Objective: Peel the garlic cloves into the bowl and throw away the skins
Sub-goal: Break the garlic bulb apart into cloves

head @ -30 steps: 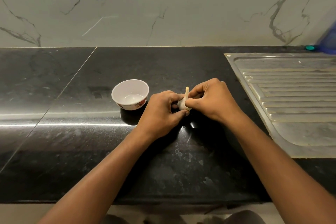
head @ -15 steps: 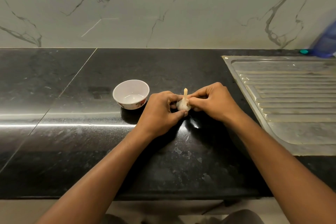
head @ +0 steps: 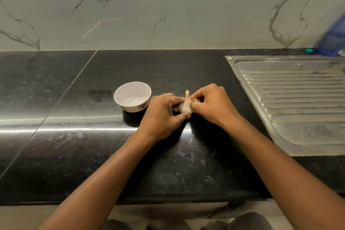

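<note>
A whole garlic bulb (head: 185,106) with a pale dry stem pointing up sits between both hands just above the black counter. My left hand (head: 164,115) grips the bulb from the left and below. My right hand (head: 211,104) pinches the papery skin near the stem on the bulb's right side. A small white bowl (head: 119,97) with a red flower pattern stands empty on the counter, just left of my left hand.
The black stone counter (head: 74,145) runs left to right against a marble wall. A steel sink drainboard (head: 298,102) lies at the right. A blue bottle (head: 332,39) and a teal cap (head: 309,50) sit at the back right corner.
My right hand's fingers have shifted on the bulb and now pull a thin strand of skin away near the stem. The bulb and left hand stay in place.
</note>
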Demonstrator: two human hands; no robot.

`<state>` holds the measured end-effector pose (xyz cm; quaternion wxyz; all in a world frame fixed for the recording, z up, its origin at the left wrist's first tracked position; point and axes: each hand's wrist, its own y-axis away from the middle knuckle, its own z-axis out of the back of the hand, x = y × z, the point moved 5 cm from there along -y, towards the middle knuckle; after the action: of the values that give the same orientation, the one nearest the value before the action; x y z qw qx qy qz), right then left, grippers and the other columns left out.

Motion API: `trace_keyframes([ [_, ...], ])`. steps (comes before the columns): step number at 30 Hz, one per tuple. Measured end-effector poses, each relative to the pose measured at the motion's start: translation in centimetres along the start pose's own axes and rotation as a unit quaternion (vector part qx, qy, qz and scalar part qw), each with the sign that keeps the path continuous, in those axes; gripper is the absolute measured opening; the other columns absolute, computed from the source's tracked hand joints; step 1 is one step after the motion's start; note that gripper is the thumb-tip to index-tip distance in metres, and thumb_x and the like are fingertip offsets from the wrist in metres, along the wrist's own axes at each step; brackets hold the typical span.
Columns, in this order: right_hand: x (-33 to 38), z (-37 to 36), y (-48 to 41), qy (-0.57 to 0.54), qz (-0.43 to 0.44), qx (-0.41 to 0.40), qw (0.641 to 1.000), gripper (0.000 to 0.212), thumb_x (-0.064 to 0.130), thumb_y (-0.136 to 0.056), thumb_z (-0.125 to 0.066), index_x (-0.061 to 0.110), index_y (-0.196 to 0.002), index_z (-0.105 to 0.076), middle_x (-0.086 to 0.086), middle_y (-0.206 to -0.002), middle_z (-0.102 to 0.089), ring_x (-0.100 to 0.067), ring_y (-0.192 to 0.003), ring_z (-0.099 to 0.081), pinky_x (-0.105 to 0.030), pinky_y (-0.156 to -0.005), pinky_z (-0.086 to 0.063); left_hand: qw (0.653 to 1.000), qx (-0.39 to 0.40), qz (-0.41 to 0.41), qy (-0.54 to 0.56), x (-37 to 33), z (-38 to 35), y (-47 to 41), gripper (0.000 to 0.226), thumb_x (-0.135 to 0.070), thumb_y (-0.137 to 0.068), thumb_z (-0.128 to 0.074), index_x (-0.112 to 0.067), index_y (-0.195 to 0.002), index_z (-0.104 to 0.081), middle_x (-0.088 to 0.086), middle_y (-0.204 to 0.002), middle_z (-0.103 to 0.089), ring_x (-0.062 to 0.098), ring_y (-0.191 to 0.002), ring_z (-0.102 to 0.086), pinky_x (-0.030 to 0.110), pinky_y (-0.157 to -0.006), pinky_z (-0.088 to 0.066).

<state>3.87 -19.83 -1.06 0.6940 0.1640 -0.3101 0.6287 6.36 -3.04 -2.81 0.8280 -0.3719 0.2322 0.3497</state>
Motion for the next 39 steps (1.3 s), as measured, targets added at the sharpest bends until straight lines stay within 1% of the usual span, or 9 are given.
trace_keyframes([
  [4, -1.7, 0.4, 0.2, -0.082, -0.010, 0.025, 0.996, 0.022, 0.015, -0.089, -0.080, 0.027, -0.106, -0.086, 0.011, -0.089, -0.081, 0.003, -0.086, -0.074, -0.015, -0.079, -0.059, 1.000, 0.000, 0.002, 0.012, -0.1, 0.2, 0.0, 0.042, -0.025, -0.079, -0.092, -0.022, -0.119, -0.080, -0.012, -0.094, -0.075, 0.001, -0.087, -0.072, 0.014, -0.079, -0.056],
  [7, -3.4, 0.4, 0.5, -0.193, -0.061, 0.022, 0.979, 0.029, 0.016, -0.086, -0.090, 0.018, -0.114, -0.082, 0.002, -0.100, -0.083, -0.008, -0.095, -0.079, -0.031, -0.093, -0.064, 0.998, -0.001, 0.021, 0.054, 0.0, 0.1, 0.2, 0.041, -0.018, -0.080, -0.092, -0.016, -0.118, -0.080, -0.009, -0.101, -0.077, 0.000, -0.092, -0.074, 0.019, -0.085, -0.060],
  [9, -3.9, 0.3, 0.9, -0.243, -0.086, 0.017, 0.966, 0.021, 0.016, -0.086, -0.090, 0.013, -0.106, -0.082, -0.005, -0.094, -0.083, -0.020, -0.090, -0.082, -0.041, -0.090, -0.066, 0.995, 0.000, 0.038, 0.091, 0.2, 0.0, 0.2, 0.039, -0.013, -0.081, -0.091, -0.014, -0.117, -0.079, -0.007, -0.104, -0.078, 0.002, -0.094, -0.075, 0.023, -0.087, -0.062],
  [12, -3.4, 0.2, 1.8, -0.292, -0.104, 0.031, 0.950, 0.017, 0.016, -0.089, -0.088, 0.006, -0.099, -0.081, -0.012, -0.089, -0.082, -0.031, -0.087, -0.082, -0.042, -0.085, -0.067, 0.992, 0.005, 0.056, 0.114, 0.3, -0.1, 0.2, 0.038, -0.010, -0.081, -0.090, -0.012, -0.117, -0.077, -0.004, -0.105, -0.079, 0.008, -0.095, -0.077, 0.029, -0.088, -0.064],
  [19, -2.6, 0.3, 2.5, -0.399, -0.119, 0.045, 0.908, 0.025, -0.011, -0.085, -0.080, 0.000, -0.108, -0.077, -0.020, -0.100, -0.081, -0.030, -0.096, -0.079, -0.035, -0.087, -0.066, 0.977, 0.009, 0.098, 0.191, 0.7, 0.1, 0.3, 0.031, -0.005, -0.083, -0.088, -0.007, -0.107, -0.069, 0.006, -0.102, -0.080, 0.021, -0.094, -0.079, 0.046, -0.089, -0.065],
  [24, -2.0, 0.5, 3.3, -0.398, -0.115, 0.086, 0.906, 0.030, -0.014, -0.088, -0.075, 0.004, -0.113, -0.077, -0.019, -0.106, -0.080, -0.030, -0.099, -0.079, -0.036, -0.085, -0.065, 0.973, 0.025, 0.105, 0.205, 0.4, 0.9, 1.5, 0.038, -0.005, -0.083, -0.089, -0.006, -0.108, -0.060, 0.006, -0.108, -0.078, 0.023, -0.095, -0.079, 0.047, -0.088, -0.065],
  [31, -0.6, -0.6, 4.0, -0.416, -0.143, 0.133, 0.888, 0.021, -0.005, -0.097, -0.069, 0.002, -0.116, -0.072, -0.020, -0.103, -0.081, -0.028, -0.088, -0.080, -0.039, -0.084, -0.068, 0.973, 0.029, 0.110, 0.200, 0.1, 1.1, 2.4, 0.045, -0.013, -0.082, -0.092, -0.012, -0.122, -0.072, 0.004, -0.113, -0.078, 0.019, -0.098, -0.079, 0.045, -0.088, -0.065],
  [35, -0.4, -0.8, 4.0, -0.426, -0.144, 0.113, 0.886, 0.025, 0.006, -0.092, -0.081, 0.000, -0.115, -0.072, -0.017, -0.103, -0.081, -0.029, -0.092, -0.081, -0.038, -0.082, -0.067, 0.974, 0.001, 0.112, 0.196, 0.3, 1.1, 2.5, 0.042, -0.010, -0.080, -0.092, -0.009, -0.119, -0.074, 0.006, -0.116, -0.074, 0.019, -0.096, -0.079, 0.043, -0.086, -0.066],
  [39, -0.9, -0.7, 3.9, -0.404, -0.138, 0.079, 0.901, 0.028, -0.004, -0.086, -0.084, -0.003, -0.112, -0.073, -0.023, -0.101, -0.080, -0.027, -0.088, -0.081, -0.029, -0.074, -0.066, 0.966, -0.007, 0.134, 0.223, 0.6, 1.2, 2.6, 0.045, -0.002, -0.082, -0.089, -0.005, -0.124, -0.072, 0.009, -0.117, -0.077, 0.019, -0.099, -0.079, 0.043, -0.090, -0.065],
])
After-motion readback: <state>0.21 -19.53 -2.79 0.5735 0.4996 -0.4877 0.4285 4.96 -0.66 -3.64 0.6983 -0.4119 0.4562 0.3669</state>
